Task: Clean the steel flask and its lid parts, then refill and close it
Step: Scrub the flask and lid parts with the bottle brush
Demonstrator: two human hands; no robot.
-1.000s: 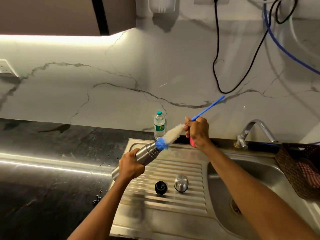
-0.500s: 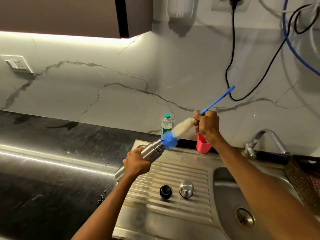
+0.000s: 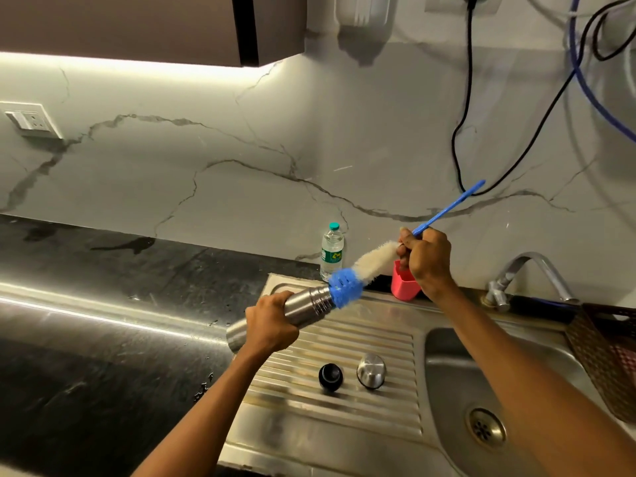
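My left hand (image 3: 272,321) grips the steel flask (image 3: 306,304) around its middle, tilted with its open threaded mouth up and to the right, above the ribbed drainboard (image 3: 344,359). My right hand (image 3: 426,256) holds the blue handle of a bottle brush (image 3: 375,261). The brush's blue bristle tip sits at the flask's mouth and its white bristles are outside. On the drainboard lie the black inner stopper (image 3: 330,376) and the steel cap (image 3: 371,371), side by side.
A small plastic water bottle (image 3: 332,251) stands against the marble wall. A pink cup (image 3: 404,287) is behind my right hand. The tap (image 3: 526,270) overhangs the sink basin (image 3: 457,373). A brown basket (image 3: 605,352) sits at the right. Black wet counter lies left.
The view has shifted a little between frames. Both hands keep their grips, and the brush's blue tip stays at the flask's mouth.
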